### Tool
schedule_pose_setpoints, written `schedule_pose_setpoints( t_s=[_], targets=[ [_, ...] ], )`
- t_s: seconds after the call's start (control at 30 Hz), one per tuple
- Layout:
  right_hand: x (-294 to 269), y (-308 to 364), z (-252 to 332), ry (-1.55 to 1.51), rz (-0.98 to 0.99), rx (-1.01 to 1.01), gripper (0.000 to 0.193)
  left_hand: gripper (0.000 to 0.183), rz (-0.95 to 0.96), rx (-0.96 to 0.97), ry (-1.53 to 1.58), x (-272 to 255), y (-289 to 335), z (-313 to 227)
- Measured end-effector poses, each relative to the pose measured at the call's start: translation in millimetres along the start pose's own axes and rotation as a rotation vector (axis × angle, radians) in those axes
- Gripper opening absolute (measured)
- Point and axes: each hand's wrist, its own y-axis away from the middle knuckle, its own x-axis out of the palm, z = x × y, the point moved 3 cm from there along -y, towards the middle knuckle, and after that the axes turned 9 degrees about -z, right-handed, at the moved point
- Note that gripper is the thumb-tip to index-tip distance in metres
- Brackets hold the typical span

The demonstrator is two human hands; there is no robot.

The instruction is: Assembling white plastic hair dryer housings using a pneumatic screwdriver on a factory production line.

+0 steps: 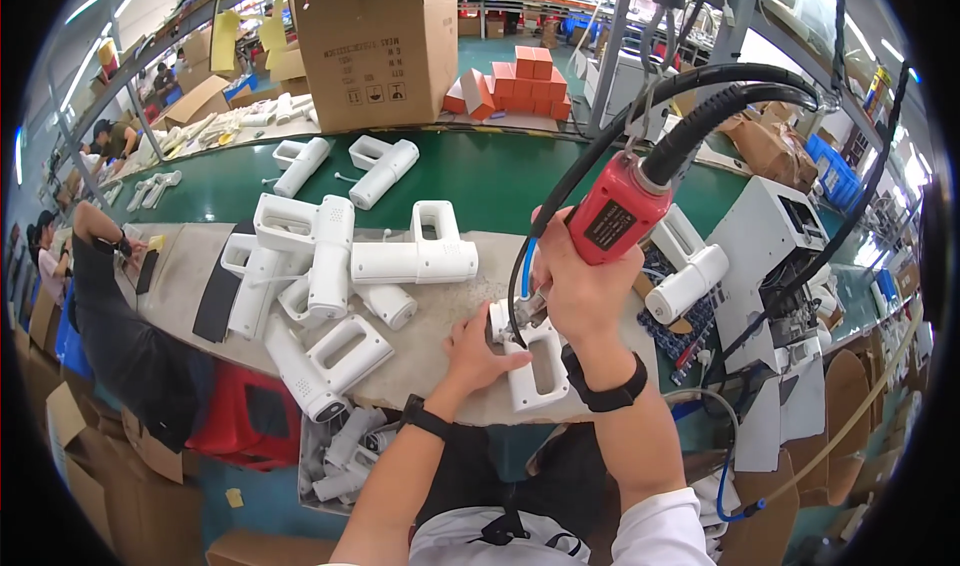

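The right grip (592, 291), just right of the frame's centre, is clenched around a red power tool (620, 206). The tool slants up toward the upper right, where thick black cables (700, 131) leave its top end; its lower tip is hidden by the hand. A black band (608, 388) circles that wrist.

Below the tool, at the lower centre of the frame, a white housing (520, 391) with a looped handle lies on the pale surface (437, 311). Its upper end, nearest the right grip, is open and shows some metal parts inside. The left grip (475, 354) touches the housing's left side, thumb laid on it; whether those fingers close around it, I cannot tell. A black watch (428, 418) sits on the left wrist.

Left of the left grip, several white handled units (330, 256) are heaped, some leaning across others, beside a dark flat pad (218, 301). Two more white units (378, 174) lie on the green belt (490, 161) in the upper left part of the frame. To the right of the tool, another white unit (688, 271) lies tilted near a white machine (770, 246).

Behind the belt, a large cardboard box (385, 56) stands at upper centre, with stacked orange boxes (525, 86) to its right. At the left edge, a co-worker in dark clothes (135, 331) leans over the surface.
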Motion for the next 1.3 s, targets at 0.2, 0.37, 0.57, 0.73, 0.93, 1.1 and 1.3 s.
schedule_pose_setpoints(
  t_s=[0.2,0.37,0.57,0.73,0.93,1.1,1.3],
  targets=[
    [-7.6,4.0,-32.1,0.055,0.01,0.0,0.017,0.117,0.054,-0.034,-0.018,1.0,0.8,1.2],
    [-6.0,14.1,-62.2,0.147,0.019,0.093,0.017,0.114,0.017,-0.001,-0.032,-10.8,6.6,-18.3],
    [-15.5,14.4,-66.5,0.101,0.0,0.08,0.017,0.098,-0.125,0.157,0.102,13.5,33.0,-30.8],
    [-28.3,0.7,25.8,0.064,-0.075,-0.045,0.011,0.089,-0.155,0.08,0.11,17.1,20.3,-33.0],
    [-67.0,7.1,12.5,0.136,-0.068,-0.098,0.007,0.084,-0.235,0.168,0.104,20.1,-5.8,-22.2],
    [-73.3,12.8,8.5,0.095,-0.096,-0.057,0.011,0.084,-0.252,0.168,0.081,21.4,-4.4,-22.1],
    [-82.2,20.8,-30.0,0.154,-0.094,0.01,0.016,0.081,-0.304,0.209,0.082,19.1,-0.3,-24.7]
  ],
)
